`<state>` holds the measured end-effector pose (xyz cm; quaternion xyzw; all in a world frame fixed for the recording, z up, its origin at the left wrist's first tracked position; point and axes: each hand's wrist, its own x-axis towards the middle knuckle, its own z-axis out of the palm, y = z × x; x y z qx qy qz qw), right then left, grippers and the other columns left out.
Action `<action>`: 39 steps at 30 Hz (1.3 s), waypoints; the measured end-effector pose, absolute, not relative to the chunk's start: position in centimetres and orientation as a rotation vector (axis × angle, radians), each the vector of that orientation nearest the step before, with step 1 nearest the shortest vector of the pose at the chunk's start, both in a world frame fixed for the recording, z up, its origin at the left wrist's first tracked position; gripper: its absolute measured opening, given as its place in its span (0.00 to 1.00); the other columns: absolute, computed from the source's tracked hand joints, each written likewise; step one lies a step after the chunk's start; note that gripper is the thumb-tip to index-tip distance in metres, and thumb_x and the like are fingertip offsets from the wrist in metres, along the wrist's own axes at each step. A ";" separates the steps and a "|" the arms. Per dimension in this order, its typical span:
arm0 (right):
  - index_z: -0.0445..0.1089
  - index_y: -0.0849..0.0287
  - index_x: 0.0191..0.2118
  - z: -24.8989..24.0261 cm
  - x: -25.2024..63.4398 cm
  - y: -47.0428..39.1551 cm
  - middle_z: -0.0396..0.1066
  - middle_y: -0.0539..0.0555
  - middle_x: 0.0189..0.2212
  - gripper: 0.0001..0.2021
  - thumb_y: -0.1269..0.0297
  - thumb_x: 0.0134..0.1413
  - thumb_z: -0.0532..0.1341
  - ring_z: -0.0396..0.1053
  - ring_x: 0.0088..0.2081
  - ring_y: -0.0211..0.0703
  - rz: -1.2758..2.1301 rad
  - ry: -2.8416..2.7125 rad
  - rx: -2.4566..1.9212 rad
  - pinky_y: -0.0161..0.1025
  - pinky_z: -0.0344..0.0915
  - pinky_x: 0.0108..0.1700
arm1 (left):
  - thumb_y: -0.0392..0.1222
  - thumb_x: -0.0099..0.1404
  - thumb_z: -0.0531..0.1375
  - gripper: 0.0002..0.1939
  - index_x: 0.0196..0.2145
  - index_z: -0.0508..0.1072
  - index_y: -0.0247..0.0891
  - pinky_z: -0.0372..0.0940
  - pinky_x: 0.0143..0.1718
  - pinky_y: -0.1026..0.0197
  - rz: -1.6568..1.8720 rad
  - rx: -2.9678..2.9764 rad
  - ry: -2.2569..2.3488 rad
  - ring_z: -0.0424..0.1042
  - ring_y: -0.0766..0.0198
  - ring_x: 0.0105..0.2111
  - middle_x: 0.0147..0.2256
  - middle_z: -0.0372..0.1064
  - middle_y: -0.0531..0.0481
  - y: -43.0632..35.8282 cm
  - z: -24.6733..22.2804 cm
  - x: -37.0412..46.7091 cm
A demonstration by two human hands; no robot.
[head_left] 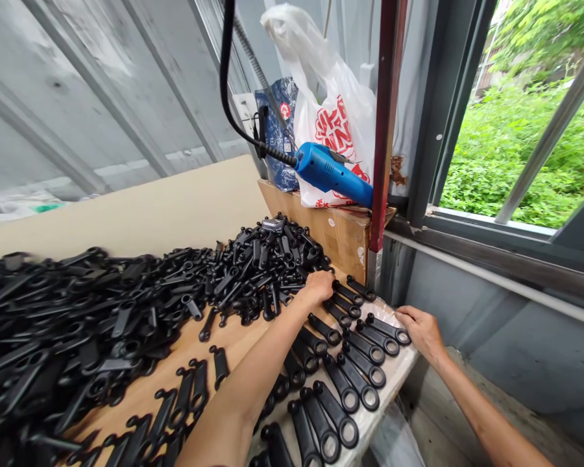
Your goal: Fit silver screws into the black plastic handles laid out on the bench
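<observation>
My left hand is closed at the right foot of a big pile of black parts, beside the far end of the laid-out parts. Whatever its fingers grip is hidden. Each black part is a flat arm with a ring at one end and a small knob at the other. At the table's right edge, my right hand has its fingers bent together, close to the ring of the outermost black part. Nothing can be made out in that hand. Several ringed parts lie in slanting rows, rings toward the edge.
A blue electric screwdriver on a black cable hangs before a white plastic bag. The bag stands on a wooden box beside a red post. A window is at right. More black parts are heaped at left.
</observation>
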<state>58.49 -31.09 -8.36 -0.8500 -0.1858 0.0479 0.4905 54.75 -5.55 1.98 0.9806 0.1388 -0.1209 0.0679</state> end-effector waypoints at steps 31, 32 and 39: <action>0.71 0.59 0.31 -6.0 57.9 -31.4 0.71 0.54 0.34 0.15 0.56 0.46 0.52 0.67 0.37 0.46 -0.254 -0.637 -2.230 0.39 0.60 0.41 | 0.38 0.49 0.55 0.11 0.32 0.71 0.37 0.59 0.44 0.61 0.469 2.320 0.572 0.66 0.64 0.39 0.36 0.67 0.51 3.6 6.9 31.9; 0.71 0.59 0.31 -4.8 57.0 -30.8 0.71 0.55 0.35 0.15 0.57 0.48 0.52 0.66 0.38 0.45 -0.362 -0.714 -2.210 0.39 0.59 0.43 | 0.38 0.49 0.55 0.12 0.33 0.71 0.38 0.58 0.45 0.61 0.492 2.334 0.579 0.65 0.64 0.40 0.36 0.67 0.51 3.6 7.0 31.6; 0.72 0.56 0.33 1.7 47.4 -20.8 0.69 0.54 0.34 0.11 0.67 0.53 0.51 0.61 0.37 0.41 -0.066 -1.848 -2.046 0.37 0.54 0.42 | 0.35 0.49 0.55 0.11 0.32 0.72 0.39 0.61 0.42 0.60 0.480 2.360 0.653 0.66 0.64 0.37 0.34 0.69 0.52 2.8 5.2 31.1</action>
